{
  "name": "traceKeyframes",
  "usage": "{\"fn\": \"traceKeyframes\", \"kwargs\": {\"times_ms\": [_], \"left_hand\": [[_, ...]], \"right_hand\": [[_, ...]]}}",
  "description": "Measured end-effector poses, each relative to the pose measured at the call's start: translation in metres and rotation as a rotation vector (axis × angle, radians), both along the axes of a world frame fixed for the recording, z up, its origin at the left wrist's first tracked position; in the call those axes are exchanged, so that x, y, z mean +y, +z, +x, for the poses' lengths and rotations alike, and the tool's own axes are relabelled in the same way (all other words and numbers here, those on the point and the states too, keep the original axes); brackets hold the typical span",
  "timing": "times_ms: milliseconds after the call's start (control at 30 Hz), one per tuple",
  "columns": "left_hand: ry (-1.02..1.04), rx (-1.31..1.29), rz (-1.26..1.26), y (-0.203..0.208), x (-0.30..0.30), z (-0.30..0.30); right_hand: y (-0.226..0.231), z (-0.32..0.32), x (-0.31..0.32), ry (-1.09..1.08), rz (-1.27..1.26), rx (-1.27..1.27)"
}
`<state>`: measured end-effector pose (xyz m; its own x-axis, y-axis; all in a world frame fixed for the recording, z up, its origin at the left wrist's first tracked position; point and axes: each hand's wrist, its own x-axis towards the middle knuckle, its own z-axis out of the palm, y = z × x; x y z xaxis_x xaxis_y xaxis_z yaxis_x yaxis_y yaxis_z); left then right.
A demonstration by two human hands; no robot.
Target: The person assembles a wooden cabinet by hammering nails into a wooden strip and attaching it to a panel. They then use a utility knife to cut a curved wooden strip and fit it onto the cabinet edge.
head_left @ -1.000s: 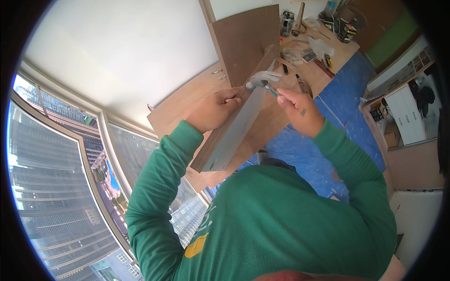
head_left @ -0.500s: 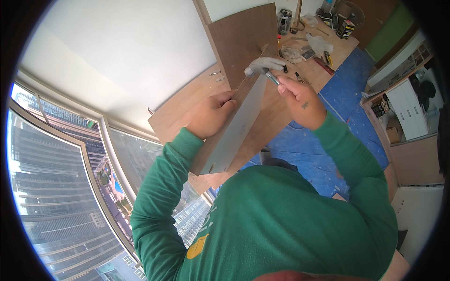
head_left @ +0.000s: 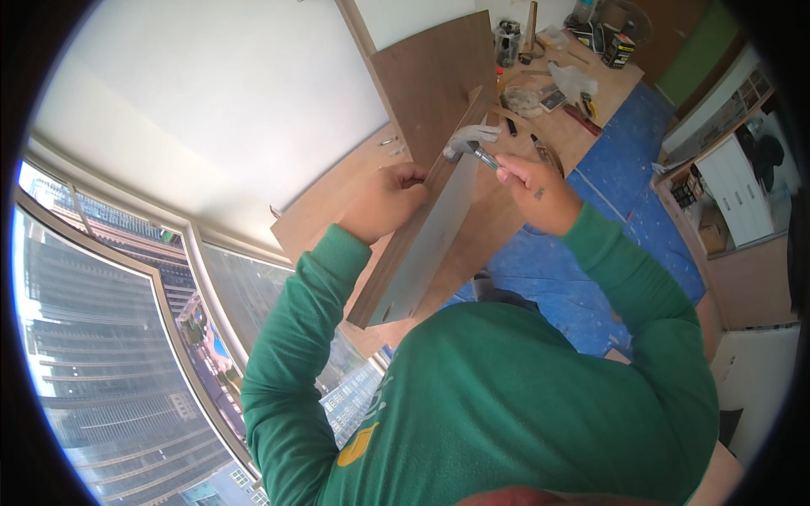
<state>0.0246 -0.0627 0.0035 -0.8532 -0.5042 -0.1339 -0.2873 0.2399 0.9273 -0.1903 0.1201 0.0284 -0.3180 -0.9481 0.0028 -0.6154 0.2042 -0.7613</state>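
A long wooden board stands slantwise in front of me, with a pale frosted strip along its right face. My left hand is closed on the board's left side at about mid-length, its fingertips partly hidden. In my right hand is a claw hammer, gripped by the handle close to the head. The hammer head is at the board's upper edge, toward the far end; whether it touches cannot be made out. Beneath lies a plywood worktop.
An upright brown panel stands behind the board. Tools, a plastic bag and a black box lie on the worktop's far end. Blue sheeting covers the floor at right; a window is at left.
The hammer head has come down slightly nearer to me. The board has tilted, so more of its wooden side shows. My left hand stays on it.
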Motion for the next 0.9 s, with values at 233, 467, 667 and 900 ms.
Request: {"fn": "traceKeyframes", "kwargs": {"times_ms": [233, 467, 667, 900], "left_hand": [[0.008, 0.037, -0.021, -0.007, -0.001, -0.04], [0.01, 0.076, 0.007, -0.008, 0.0, -0.043], [0.045, 0.042, 0.103, -0.006, 0.002, -0.041], [0.019, 0.084, 0.064, -0.009, 0.0, -0.04]], "right_hand": [[0.006, -0.012, -0.005, -0.045, -0.071, 0.006], [-0.02, -0.021, -0.007, -0.001, -0.196, 0.078], [-0.01, -0.033, -0.016, -0.09, -0.36, 0.081], [0.005, -0.04, -0.021, -0.069, -0.2, 0.063]]}}
